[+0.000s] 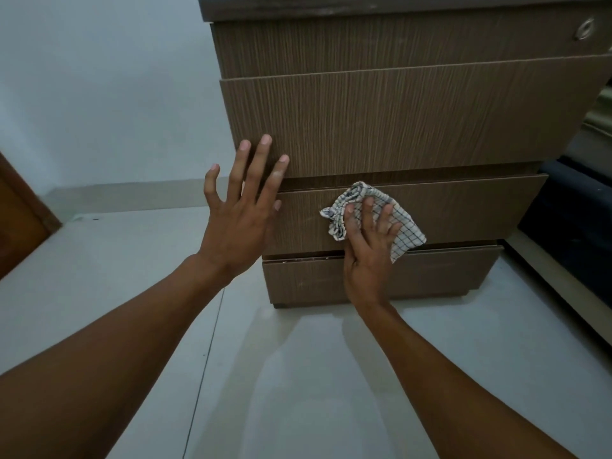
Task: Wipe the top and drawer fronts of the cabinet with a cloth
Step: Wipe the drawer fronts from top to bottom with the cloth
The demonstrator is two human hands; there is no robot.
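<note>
A brown wood-grain cabinet (397,120) with several drawer fronts stands on the floor in front of me. My right hand (367,246) presses a white checked cloth (402,226) flat against the third drawer front (470,207), near its left half. My left hand (241,207) is spread open, its fingertips at the left edge of the second drawer front (397,127), and it holds nothing. The cabinet's top shows only as a dark front edge (397,5) at the frame's upper border.
A pale tiled floor (298,376) lies under my arms. A white wall (99,94) is behind the cabinet on the left, with a brown door edge (20,220) at far left. Dark furniture (576,207) stands close to the cabinet's right side. A round lock (585,28) sits on the top drawer.
</note>
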